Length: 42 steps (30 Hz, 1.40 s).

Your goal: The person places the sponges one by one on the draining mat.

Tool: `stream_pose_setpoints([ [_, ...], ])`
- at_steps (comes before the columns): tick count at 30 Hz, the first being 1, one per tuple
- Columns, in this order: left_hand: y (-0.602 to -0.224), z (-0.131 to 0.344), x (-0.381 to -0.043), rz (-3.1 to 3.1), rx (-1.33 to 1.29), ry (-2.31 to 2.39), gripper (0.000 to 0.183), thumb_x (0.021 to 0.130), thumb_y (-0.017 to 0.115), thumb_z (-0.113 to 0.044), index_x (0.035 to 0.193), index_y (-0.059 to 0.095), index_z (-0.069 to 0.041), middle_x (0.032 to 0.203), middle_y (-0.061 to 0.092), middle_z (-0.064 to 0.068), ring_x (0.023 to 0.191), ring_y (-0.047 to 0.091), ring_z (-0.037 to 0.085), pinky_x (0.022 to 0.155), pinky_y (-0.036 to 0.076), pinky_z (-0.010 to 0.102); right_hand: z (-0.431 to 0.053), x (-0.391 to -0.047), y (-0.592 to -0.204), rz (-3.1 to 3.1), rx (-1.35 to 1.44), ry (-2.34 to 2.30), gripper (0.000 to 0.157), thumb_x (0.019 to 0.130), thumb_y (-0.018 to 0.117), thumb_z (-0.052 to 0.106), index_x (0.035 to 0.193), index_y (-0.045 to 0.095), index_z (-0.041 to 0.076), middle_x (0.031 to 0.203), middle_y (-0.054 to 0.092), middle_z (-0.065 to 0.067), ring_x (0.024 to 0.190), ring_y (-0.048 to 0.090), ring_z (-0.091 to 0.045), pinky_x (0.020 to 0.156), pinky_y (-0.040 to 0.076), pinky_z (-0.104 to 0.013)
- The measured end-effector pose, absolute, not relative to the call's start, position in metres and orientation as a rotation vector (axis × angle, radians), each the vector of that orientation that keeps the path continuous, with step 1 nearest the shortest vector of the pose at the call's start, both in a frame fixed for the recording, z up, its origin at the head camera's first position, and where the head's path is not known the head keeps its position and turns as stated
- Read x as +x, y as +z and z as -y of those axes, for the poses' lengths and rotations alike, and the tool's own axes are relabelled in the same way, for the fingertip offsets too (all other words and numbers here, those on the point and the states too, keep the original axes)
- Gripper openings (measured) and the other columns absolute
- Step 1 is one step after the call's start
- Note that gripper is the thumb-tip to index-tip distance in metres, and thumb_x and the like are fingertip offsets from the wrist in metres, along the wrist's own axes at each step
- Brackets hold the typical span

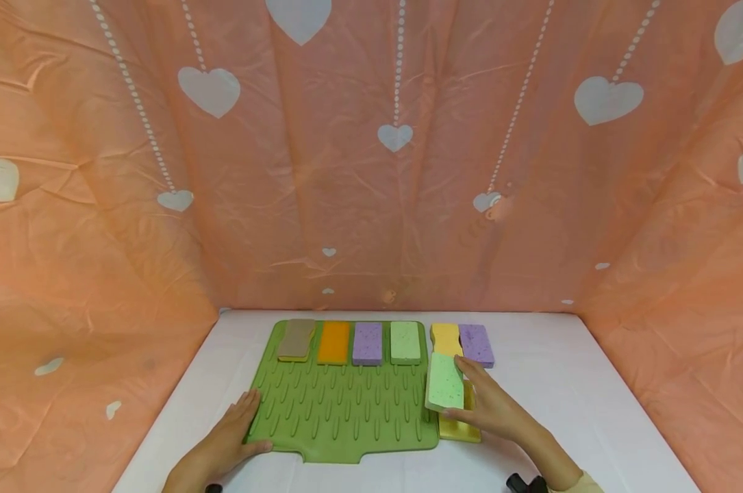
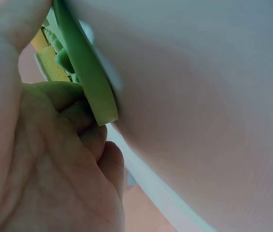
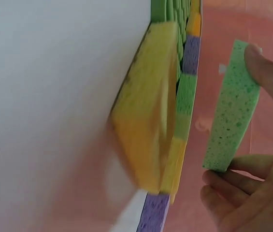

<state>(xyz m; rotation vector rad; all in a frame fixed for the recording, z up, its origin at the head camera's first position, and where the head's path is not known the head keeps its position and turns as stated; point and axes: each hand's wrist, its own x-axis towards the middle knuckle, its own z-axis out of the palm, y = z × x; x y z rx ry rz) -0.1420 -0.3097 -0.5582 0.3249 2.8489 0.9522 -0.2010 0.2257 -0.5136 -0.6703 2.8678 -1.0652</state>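
Note:
My right hand (image 1: 489, 404) holds a light green speckled sponge (image 1: 445, 382) between thumb and fingers, raised and tilted above a yellow sponge (image 1: 459, 428). In the right wrist view the green sponge (image 3: 231, 111) hangs clear of the sponges below it. A green ridged mat (image 1: 346, 411) lies flat on the table, and my left hand (image 1: 226, 431) grips its near left corner. The left wrist view shows bent fingers (image 2: 90, 130) against the mat's edge (image 2: 95, 92). Along the mat's far side lie a grey-topped yellow sponge (image 1: 296, 339), an orange one (image 1: 333, 343), a purple one (image 1: 368, 344) and a light green one (image 1: 405, 343).
Right of the mat, another yellow sponge (image 1: 446, 339) and a purple sponge (image 1: 476, 344) lie side by side. The white tabletop (image 1: 562, 404) extends around the mat. Orange sheeting (image 1: 371, 226) with white hearts stands at the back and both sides.

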Motion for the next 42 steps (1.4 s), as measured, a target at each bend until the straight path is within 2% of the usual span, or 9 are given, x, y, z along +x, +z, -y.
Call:
stream_pose_setpoints([
  [10, -0.554, 0.309, -0.141, -2.836, 0.316, 0.947, 0.117, 0.087, 0.084, -0.053, 0.163, 0.025, 0.015, 0.172, 0.017, 0.036, 0.158, 0.013, 0.057, 0.101, -0.014, -0.006, -0.189, -0.208, -0.511, -2.843, -0.743, -1.049, 0.117, 0.084, 0.092, 0.05, 0.166, 0.03, -0.006, 0.168, 0.034, -0.032, 0.151, 0.04, -0.053, 0.119, 0.039, -0.068],
  [12, -0.55, 0.308, -0.14, -2.837, 0.328, 0.939, 0.115, 0.088, 0.084, -0.052, 0.162, 0.026, 0.016, 0.171, 0.019, 0.037, 0.157, 0.015, 0.057, 0.123, -0.007, 0.01, -0.182, -0.209, -0.51, -2.836, -0.765, -1.045, 0.116, 0.084, 0.091, 0.05, 0.166, 0.031, -0.006, 0.168, 0.033, -0.031, 0.151, 0.04, -0.052, 0.119, 0.04, -0.066],
  [14, -0.546, 0.308, -0.14, -2.818, 0.334, 0.953, 0.114, 0.089, 0.084, -0.049, 0.162, 0.025, 0.016, 0.169, 0.018, 0.039, 0.157, 0.014, 0.058, 0.133, -0.002, 0.032, -0.174, -0.209, -0.51, -2.827, -0.776, -1.041, 0.116, 0.085, 0.091, 0.051, 0.166, 0.03, -0.005, 0.169, 0.033, -0.03, 0.151, 0.04, -0.05, 0.119, 0.041, -0.065],
  [15, -0.544, 0.307, -0.139, -2.811, 0.337, 0.954, 0.113, 0.09, 0.084, -0.048, 0.161, 0.025, 0.017, 0.169, 0.018, 0.04, 0.156, 0.014, 0.059, 0.134, 0.003, 0.046, -0.17, -0.21, -0.51, -2.82, -0.776, -1.04, 0.116, 0.085, 0.091, 0.052, 0.166, 0.03, -0.005, 0.169, 0.032, -0.03, 0.152, 0.04, -0.05, 0.118, 0.042, -0.065],
  [17, -0.539, 0.306, -0.139, -2.806, 0.35, 0.947, 0.112, 0.091, 0.084, -0.045, 0.161, 0.025, 0.018, 0.167, 0.019, 0.042, 0.155, 0.015, 0.062, 0.127, 0.012, 0.07, -0.164, -0.21, -0.51, -2.807, -0.777, -1.046, 0.116, 0.085, 0.09, 0.052, 0.167, 0.03, -0.004, 0.17, 0.031, -0.029, 0.153, 0.039, -0.049, 0.118, 0.043, -0.065],
  [19, -0.536, 0.305, -0.139, -2.782, 0.325, 0.951, 0.112, 0.091, 0.085, -0.042, 0.161, 0.023, 0.018, 0.168, 0.017, 0.041, 0.155, 0.013, 0.061, 0.128, 0.008, 0.068, -0.159, -0.211, -0.51, -2.802, -0.781, -1.043, 0.116, 0.085, 0.09, 0.052, 0.167, 0.03, -0.003, 0.171, 0.031, -0.028, 0.154, 0.037, -0.048, 0.117, 0.043, -0.065],
  [20, -0.535, 0.304, -0.139, -2.782, 0.317, 0.938, 0.112, 0.09, 0.085, -0.042, 0.161, 0.023, 0.018, 0.169, 0.017, 0.04, 0.155, 0.013, 0.061, 0.126, 0.012, 0.072, -0.156, -0.212, -0.511, -2.801, -0.785, -1.035, 0.116, 0.085, 0.09, 0.053, 0.167, 0.03, -0.003, 0.171, 0.03, -0.028, 0.155, 0.036, -0.048, 0.117, 0.044, -0.065],
  [32, -0.531, 0.299, -0.141, -2.782, 0.252, 0.874, 0.115, 0.085, 0.091, -0.036, 0.162, 0.023, 0.017, 0.17, 0.017, 0.038, 0.157, 0.013, 0.06, 0.125, 0.015, 0.074, -0.125, -0.213, -0.512, -2.764, -0.861, -0.981, 0.113, 0.088, 0.087, 0.054, 0.168, 0.028, 0.0, 0.173, 0.03, -0.023, 0.155, 0.039, -0.042, 0.115, 0.048, -0.059],
  [42, -0.531, 0.297, -0.141, -2.796, 0.256, 0.865, 0.115, 0.085, 0.091, -0.036, 0.161, 0.024, 0.018, 0.169, 0.018, 0.039, 0.157, 0.013, 0.059, 0.126, 0.015, 0.072, -0.096, -0.216, -0.508, -2.744, -0.91, -0.963, 0.113, 0.089, 0.086, 0.055, 0.169, 0.028, 0.0, 0.174, 0.029, -0.023, 0.156, 0.038, -0.042, 0.118, 0.045, -0.061],
])
